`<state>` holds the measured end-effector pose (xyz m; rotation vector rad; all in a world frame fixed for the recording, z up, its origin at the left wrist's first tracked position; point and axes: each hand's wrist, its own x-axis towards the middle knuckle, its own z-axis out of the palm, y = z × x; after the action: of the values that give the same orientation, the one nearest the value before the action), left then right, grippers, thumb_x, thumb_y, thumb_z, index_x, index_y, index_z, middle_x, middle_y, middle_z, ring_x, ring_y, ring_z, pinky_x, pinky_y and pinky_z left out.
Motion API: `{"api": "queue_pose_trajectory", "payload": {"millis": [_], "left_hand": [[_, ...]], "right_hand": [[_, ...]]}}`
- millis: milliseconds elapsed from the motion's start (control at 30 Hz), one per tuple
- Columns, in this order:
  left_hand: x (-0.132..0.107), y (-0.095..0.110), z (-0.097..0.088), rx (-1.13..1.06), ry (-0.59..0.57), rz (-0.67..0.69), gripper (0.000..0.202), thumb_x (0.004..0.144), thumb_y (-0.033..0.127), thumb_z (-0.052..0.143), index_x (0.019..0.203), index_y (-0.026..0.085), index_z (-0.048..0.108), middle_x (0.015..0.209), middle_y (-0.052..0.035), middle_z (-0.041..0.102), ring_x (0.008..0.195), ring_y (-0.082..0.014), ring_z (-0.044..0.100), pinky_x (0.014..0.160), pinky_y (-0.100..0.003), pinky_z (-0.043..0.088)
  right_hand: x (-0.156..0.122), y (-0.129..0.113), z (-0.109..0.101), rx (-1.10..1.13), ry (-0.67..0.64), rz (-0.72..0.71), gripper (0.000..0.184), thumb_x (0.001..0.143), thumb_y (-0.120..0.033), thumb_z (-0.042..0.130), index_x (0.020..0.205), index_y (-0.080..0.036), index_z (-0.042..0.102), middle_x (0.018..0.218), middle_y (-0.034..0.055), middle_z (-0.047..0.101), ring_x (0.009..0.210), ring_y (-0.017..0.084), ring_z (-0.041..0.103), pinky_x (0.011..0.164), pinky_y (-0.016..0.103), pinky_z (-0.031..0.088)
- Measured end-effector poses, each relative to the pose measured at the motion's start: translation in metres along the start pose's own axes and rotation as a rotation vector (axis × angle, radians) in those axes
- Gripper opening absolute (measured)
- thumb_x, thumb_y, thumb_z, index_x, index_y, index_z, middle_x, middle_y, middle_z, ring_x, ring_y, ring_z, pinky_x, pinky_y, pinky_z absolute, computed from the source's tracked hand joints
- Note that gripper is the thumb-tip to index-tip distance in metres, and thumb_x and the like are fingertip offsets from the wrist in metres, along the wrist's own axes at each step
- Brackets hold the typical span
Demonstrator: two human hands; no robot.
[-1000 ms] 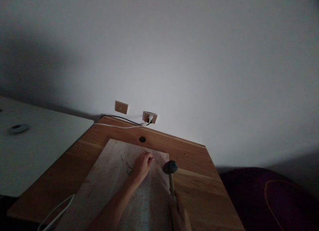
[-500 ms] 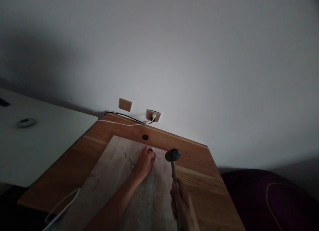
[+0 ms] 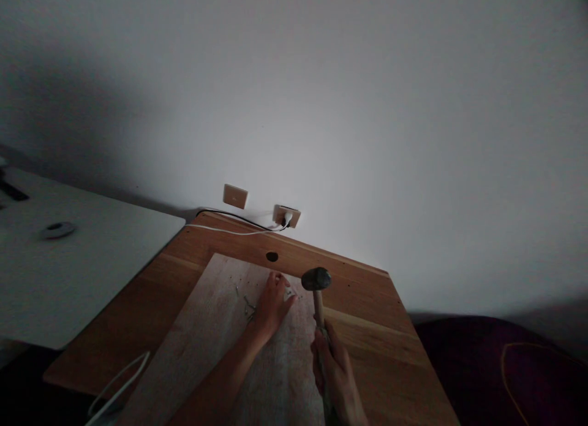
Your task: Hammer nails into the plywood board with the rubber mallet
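Observation:
My right hand (image 3: pixel 333 361) is wrapped around the wooden handle of a mallet (image 3: pixel 316 279), whose dark, rounded head is raised at the right side of a pale wooden board (image 3: pixel 220 346). My left hand (image 3: pixel 272 304) rests at the far part of that board, its thumb spread away from the fingers. A small light metal piece (image 3: pixel 288 290) shows between thumb and fingers, seemingly not gripped; whether it is a nail or a screw is too small to tell. Several similar metal pieces (image 3: pixel 248 304) lie loose left of this hand, near a row of small holes.
The board lies on a brown wooden table (image 3: pixel 367 346) against a white wall. Cables run along the back edge to a wall socket (image 3: pixel 287 216). To the left, a white table (image 3: pixel 114 242) carries a round object (image 3: pixel 59 230). A dark purple rounded thing (image 3: pixel 473 358) sits at right.
My left thumb has moved away from the fingers, which earlier pinched a small metal piece. The mallet head has tilted and shifted slightly up and left. The whole view has shifted a little.

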<state>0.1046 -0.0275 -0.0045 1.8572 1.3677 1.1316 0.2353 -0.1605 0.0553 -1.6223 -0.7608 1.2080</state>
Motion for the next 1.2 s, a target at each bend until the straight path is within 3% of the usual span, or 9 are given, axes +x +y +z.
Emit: {"api": "queue_pose_trajectory", "payload": {"millis": [133, 300, 467, 600, 667, 767, 900, 1100, 1200], "left_hand": [[0.002, -0.001, 0.003, 0.024, 0.047, 0.027, 0.011, 0.086, 0.015, 0.069, 0.089, 0.02, 0.059, 0.112, -0.0065, 0.053, 0.102, -0.0233, 0.06, 0.094, -0.043, 0.054], [0.002, -0.001, 0.003, 0.028, 0.069, 0.076, 0.013, 0.086, 0.007, 0.066, 0.087, 0.019, 0.062, 0.112, -0.0078, 0.055, 0.103, -0.0234, 0.061, 0.095, -0.043, 0.053], [0.001, 0.002, 0.001, 0.069, 0.007, 0.08, 0.01, 0.09, 0.01, 0.061, 0.093, 0.019, 0.064, 0.116, -0.0096, 0.058, 0.112, -0.0257, 0.06, 0.1, -0.044, 0.053], [0.001, 0.004, 0.001, 0.068, -0.012, 0.017, 0.052, 0.083, 0.023, 0.074, 0.131, 0.021, 0.054, 0.133, -0.012, 0.053, 0.127, -0.0306, 0.055, 0.107, -0.048, 0.05], [0.001, 0.004, 0.002, 0.054, -0.009, -0.021, 0.067, 0.079, 0.027, 0.078, 0.138, 0.021, 0.047, 0.137, -0.0126, 0.051, 0.131, -0.0316, 0.053, 0.11, -0.049, 0.048], [0.001, 0.002, 0.004, 0.024, -0.013, -0.025, 0.069, 0.078, 0.025, 0.077, 0.139, 0.021, 0.046, 0.138, -0.0127, 0.049, 0.132, -0.0315, 0.052, 0.112, -0.048, 0.046], [0.0, 0.001, 0.002, 0.006, -0.01, -0.01, 0.061, 0.077, 0.015, 0.074, 0.134, 0.022, 0.051, 0.137, -0.0126, 0.049, 0.132, -0.0303, 0.051, 0.11, -0.047, 0.047], [0.002, 0.003, -0.003, 0.02, -0.018, 0.022, 0.005, 0.088, 0.016, 0.066, 0.091, 0.02, 0.064, 0.126, -0.0087, 0.053, 0.117, -0.0256, 0.058, 0.105, -0.047, 0.051], [0.002, 0.003, -0.003, 0.036, 0.001, 0.058, 0.01, 0.088, 0.009, 0.062, 0.087, 0.018, 0.066, 0.121, -0.0097, 0.055, 0.112, -0.0249, 0.06, 0.1, -0.046, 0.053]], "right_hand": [[-0.011, 0.013, -0.011, 0.003, 0.066, 0.04, 0.093, 0.07, -0.085, 0.07, 0.136, -0.022, 0.053, 0.055, -0.0118, 0.046, 0.036, 0.004, 0.03, 0.033, 0.016, 0.02], [-0.014, 0.04, -0.017, -0.051, 0.176, 0.148, 0.097, 0.065, -0.087, 0.07, 0.136, -0.022, 0.052, 0.054, -0.0103, 0.049, 0.036, 0.005, 0.031, 0.036, 0.017, 0.018], [-0.015, 0.024, -0.016, -0.1, 0.138, 0.12, 0.09, 0.068, -0.087, 0.067, 0.129, -0.021, 0.056, 0.052, -0.0113, 0.046, 0.037, 0.006, 0.032, 0.035, 0.017, 0.021], [-0.012, -0.002, -0.008, -0.047, 0.056, 0.046, 0.091, 0.07, -0.087, 0.068, 0.134, -0.024, 0.054, 0.058, -0.0107, 0.049, 0.038, 0.005, 0.034, 0.034, 0.017, 0.023], [-0.009, -0.007, -0.001, -0.002, 0.025, 0.012, 0.091, 0.073, -0.084, 0.068, 0.139, -0.025, 0.051, 0.061, -0.0099, 0.051, 0.039, 0.005, 0.035, 0.035, 0.016, 0.025], [-0.002, -0.003, 0.009, 0.003, -0.005, 0.009, 0.098, 0.072, -0.085, 0.069, 0.144, -0.022, 0.048, 0.059, -0.0106, 0.049, 0.04, 0.005, 0.035, 0.036, 0.016, 0.026], [0.002, 0.009, 0.014, -0.06, -0.045, 0.078, 0.109, 0.066, -0.087, 0.071, 0.147, -0.019, 0.046, 0.056, -0.0101, 0.05, 0.038, 0.006, 0.036, 0.033, 0.017, 0.022], [-0.008, 0.014, -0.001, 0.008, 0.076, 0.032, 0.097, 0.071, -0.084, 0.069, 0.144, -0.023, 0.049, 0.054, -0.012, 0.044, 0.038, 0.005, 0.032, 0.035, 0.015, 0.022], [-0.007, 0.021, -0.011, -0.021, 0.097, 0.069, 0.095, 0.069, -0.087, 0.068, 0.137, -0.023, 0.052, 0.053, -0.0123, 0.045, 0.036, 0.005, 0.031, 0.034, 0.015, 0.021]]}}
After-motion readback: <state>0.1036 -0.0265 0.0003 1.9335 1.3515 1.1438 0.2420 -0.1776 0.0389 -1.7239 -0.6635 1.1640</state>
